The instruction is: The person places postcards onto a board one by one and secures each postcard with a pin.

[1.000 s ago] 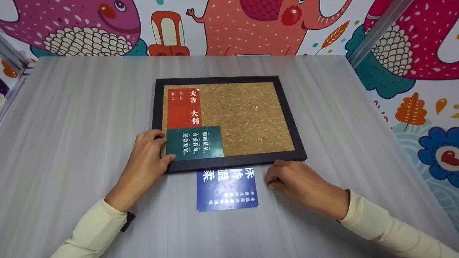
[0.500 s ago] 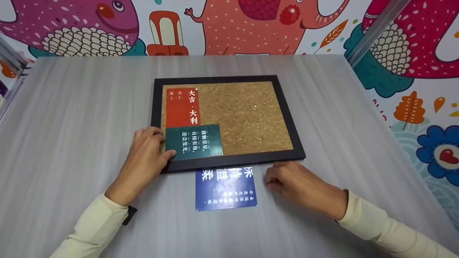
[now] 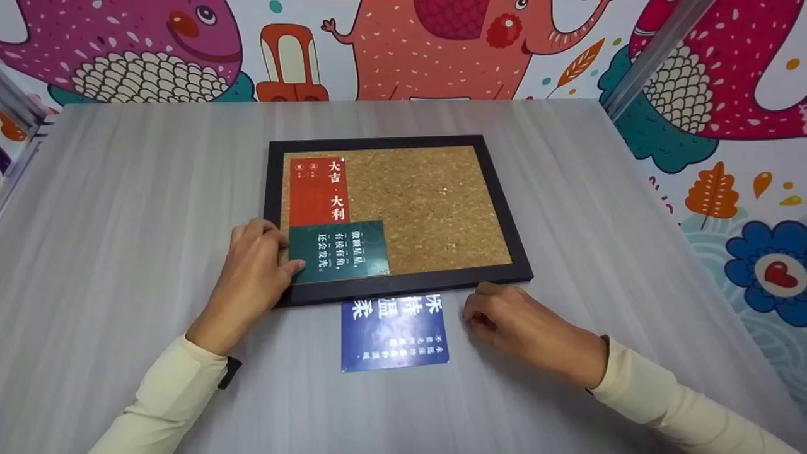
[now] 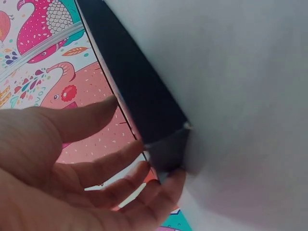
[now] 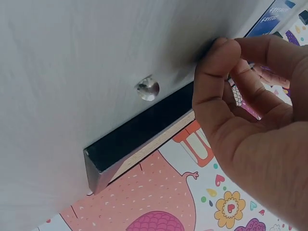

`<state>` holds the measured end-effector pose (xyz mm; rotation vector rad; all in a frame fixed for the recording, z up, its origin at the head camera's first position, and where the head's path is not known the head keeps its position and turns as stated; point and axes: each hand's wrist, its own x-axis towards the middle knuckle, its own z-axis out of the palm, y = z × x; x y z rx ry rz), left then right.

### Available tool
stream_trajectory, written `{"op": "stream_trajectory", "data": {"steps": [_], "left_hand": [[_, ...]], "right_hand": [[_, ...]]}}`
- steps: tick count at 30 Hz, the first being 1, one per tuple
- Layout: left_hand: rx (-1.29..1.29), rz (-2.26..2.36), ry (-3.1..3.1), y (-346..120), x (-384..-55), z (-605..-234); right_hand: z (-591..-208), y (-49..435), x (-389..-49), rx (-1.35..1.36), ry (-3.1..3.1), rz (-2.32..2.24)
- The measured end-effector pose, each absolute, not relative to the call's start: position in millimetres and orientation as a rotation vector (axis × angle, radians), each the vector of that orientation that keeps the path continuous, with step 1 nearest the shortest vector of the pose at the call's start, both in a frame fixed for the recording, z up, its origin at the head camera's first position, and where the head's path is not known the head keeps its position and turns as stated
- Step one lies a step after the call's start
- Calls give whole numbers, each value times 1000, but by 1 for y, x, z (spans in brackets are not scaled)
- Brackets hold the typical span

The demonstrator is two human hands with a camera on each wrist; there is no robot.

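Observation:
A black-framed cork board (image 3: 429, 208) lies flat on the table. At its left side are a red card (image 3: 315, 195) and a green card (image 3: 340, 249), both with white characters. My left hand (image 3: 252, 277) grips the near left corner, thumb over the green card's edge, fingers along the frame's outer side. Just below the near edge lies a blue card (image 3: 394, 334). To its right my right hand (image 3: 526, 331) rests low by the table, fingers curled, thumb and index tips together. Nothing shows between those tips. Beside it, in the right wrist view, is a small clear round thing (image 5: 147, 89).
The pale wood-grain table (image 3: 157, 176) reaches to a wall (image 3: 441, 50) painted with cartoon animals. A metal post (image 3: 649, 60) stands at the table's far right corner. Small bright spots (image 3: 445, 190) glint on the cork.

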<state>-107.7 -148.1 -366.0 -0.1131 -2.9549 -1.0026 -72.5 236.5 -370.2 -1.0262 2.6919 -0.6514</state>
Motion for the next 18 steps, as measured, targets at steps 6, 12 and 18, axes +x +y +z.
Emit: {"op": "stream_trajectory", "data": {"steps": [6,12,18], "left_hand": [[-134,-995,-2934,-148,-107,-369],[-145,-981,-2934,-146,-105,-370],[-144,-971,-2934,-145,-105,-370]], "right_hand": [[-372,238,-73,-1044,2711,-656],[-370,235,-79,-967,2698,-743],[-368,228,-95,-885,2693,-939]]}}
